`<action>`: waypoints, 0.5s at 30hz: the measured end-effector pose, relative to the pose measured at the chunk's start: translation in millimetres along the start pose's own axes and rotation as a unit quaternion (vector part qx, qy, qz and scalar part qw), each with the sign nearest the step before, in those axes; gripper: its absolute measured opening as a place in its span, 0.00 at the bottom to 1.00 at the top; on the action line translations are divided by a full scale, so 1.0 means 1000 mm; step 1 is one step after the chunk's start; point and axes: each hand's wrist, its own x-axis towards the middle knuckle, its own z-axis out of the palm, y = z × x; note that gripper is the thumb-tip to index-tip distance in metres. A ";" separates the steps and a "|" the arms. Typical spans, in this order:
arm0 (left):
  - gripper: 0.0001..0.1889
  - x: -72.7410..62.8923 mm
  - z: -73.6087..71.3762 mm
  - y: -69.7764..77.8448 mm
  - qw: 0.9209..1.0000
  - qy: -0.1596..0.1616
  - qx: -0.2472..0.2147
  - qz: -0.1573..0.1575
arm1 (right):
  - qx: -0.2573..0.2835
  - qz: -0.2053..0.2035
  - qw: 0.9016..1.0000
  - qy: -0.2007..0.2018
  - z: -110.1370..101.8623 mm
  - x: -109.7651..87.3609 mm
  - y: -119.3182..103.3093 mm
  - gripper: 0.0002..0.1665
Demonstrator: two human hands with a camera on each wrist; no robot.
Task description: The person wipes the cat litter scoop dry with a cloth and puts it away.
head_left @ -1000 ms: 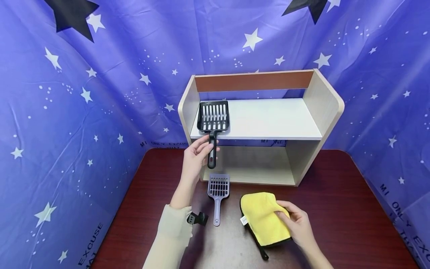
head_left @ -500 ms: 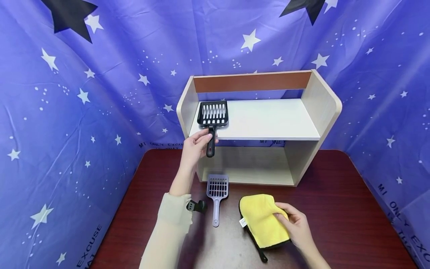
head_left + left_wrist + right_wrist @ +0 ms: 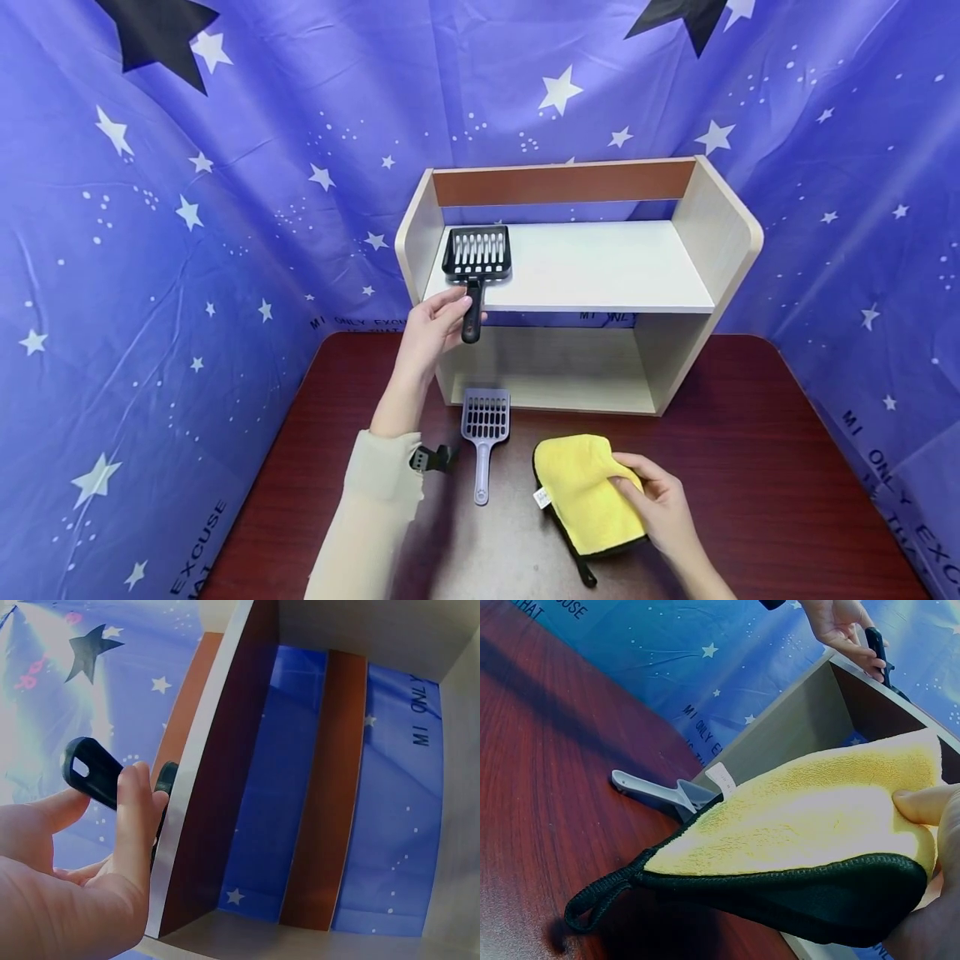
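My left hand pinches the handle of a black slotted litter scoop between thumb and fingers. The scoop's head lies over the left end of the white upper shelf, its handle sticking out past the front edge. Low on the right, my right hand grips the edge of a yellow cloth with black trim, a white tag and a black hanging loop. In the right wrist view the cloth is folded, with its dark underside showing. A grey-purple litter scoop lies on the table between the hands.
The small wooden shelf unit stands at the back of the dark red table, with side panels and a lower compartment. Blue star-patterned curtains surround the table on the left, back and right.
My left hand has moved the black scoop slightly farther back and lower over the upper shelf. The right hand holds the yellow cloth nearly still, and the grey-purple scoop stays put.
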 end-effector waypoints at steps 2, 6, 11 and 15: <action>0.25 -0.003 -0.001 -0.001 1.000 -0.006 -0.012 -0.006 | -0.010 0.016 1.000 0.002 0.000 0.000 0.000 0.27; 0.25 -0.010 -0.004 -0.004 0.999 -0.026 -0.027 -0.010 | -0.020 0.034 0.999 0.005 0.000 0.000 -0.001 0.27; 0.27 -0.020 -0.007 -0.007 0.998 -0.046 -0.048 -0.003 | -0.002 0.013 1.000 -0.002 0.001 0.001 -0.001 0.26; 0.29 -0.026 -0.009 -0.010 0.995 -0.055 -0.079 -0.003 | -0.007 0.010 1.000 -0.001 0.000 0.000 -0.001 0.27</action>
